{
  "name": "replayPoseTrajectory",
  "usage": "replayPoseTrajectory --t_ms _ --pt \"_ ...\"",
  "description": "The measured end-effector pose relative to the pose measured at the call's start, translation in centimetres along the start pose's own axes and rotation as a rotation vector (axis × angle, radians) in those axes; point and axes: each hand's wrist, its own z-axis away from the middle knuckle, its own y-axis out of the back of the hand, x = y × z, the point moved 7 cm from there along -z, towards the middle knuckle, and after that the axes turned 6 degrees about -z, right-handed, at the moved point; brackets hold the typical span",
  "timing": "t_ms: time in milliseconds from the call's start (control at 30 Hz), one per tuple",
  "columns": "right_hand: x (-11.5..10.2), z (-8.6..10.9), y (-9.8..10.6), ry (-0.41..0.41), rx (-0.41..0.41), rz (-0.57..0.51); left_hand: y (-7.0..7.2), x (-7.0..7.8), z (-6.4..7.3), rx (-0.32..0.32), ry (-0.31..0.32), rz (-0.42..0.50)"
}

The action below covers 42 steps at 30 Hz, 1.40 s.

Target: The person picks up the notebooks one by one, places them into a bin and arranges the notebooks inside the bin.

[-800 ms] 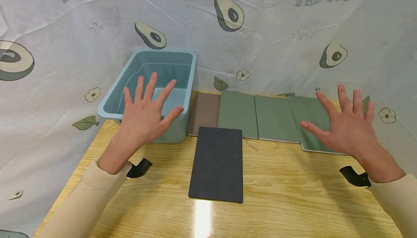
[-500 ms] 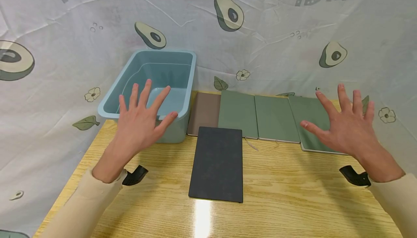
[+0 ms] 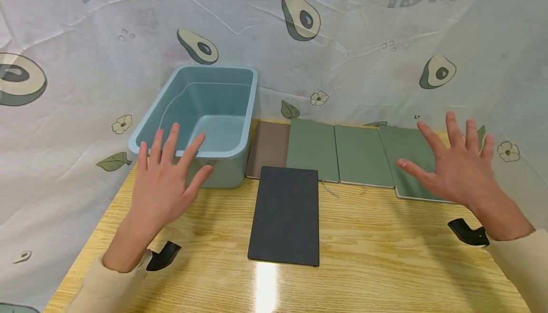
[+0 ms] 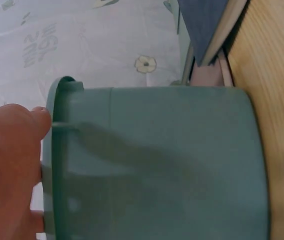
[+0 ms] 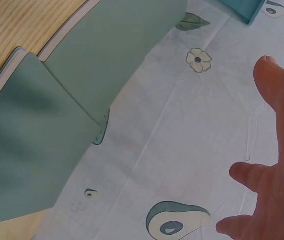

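Note:
My left hand (image 3: 160, 187) hovers with fingers spread and overlaps the near rim of a light blue plastic tub (image 3: 220, 172) in the head view; it holds nothing. In the left wrist view the tub's side wall (image 4: 167, 160) fills the middle, with part of the hand (image 4: 9, 170) at its rim. Over the rightmost green notebook (image 3: 411, 161), my right hand (image 3: 462, 175) is also spread and holds nothing. A black notebook (image 3: 284, 215) lies on the table between the hands.
Right of the tub, a brown notebook (image 3: 269, 149), a green notebook (image 3: 313, 149) and another green notebook (image 3: 364, 156) lie side by side at the back of the wooden table (image 3: 376, 256). A cloth with avocado prints (image 3: 342, 56) hangs behind.
My left hand has drawn back toward me and to the left, away from over the tub. The right hand has hardly moved, and the notebooks and tub stay put.

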Motion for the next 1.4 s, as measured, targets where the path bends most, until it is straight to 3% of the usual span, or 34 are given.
replayPoseTrajectory --t_ms 100,333,500,800,1133,1400 --pt "0.1 0.0 0.1 -0.005 0.004 0.001 0.3 -0.2 0.6 0.111 -0.020 0.029" --pt "0.0 -0.2 0.3 -0.009 0.028 -0.019 0.5 -0.6 1.2 0.481 -0.067 0.079" --pt "0.4 -0.3 0.0 -0.020 0.026 -0.036 0.2 -0.8 1.4 0.600 -0.051 0.085" --pt "3.6 -0.4 -2.7 -0.059 -0.049 -0.087 0.0 -0.7 1.5 0.635 -0.040 0.109" --pt "8.3 -0.6 -8.8 -0.138 -0.243 -0.137 0.0 -0.7 1.4 0.619 -0.038 0.112" --pt "9.5 -0.3 -12.1 -0.171 -0.413 -0.177 0.0 -0.6 1.4 0.626 -0.041 0.113"
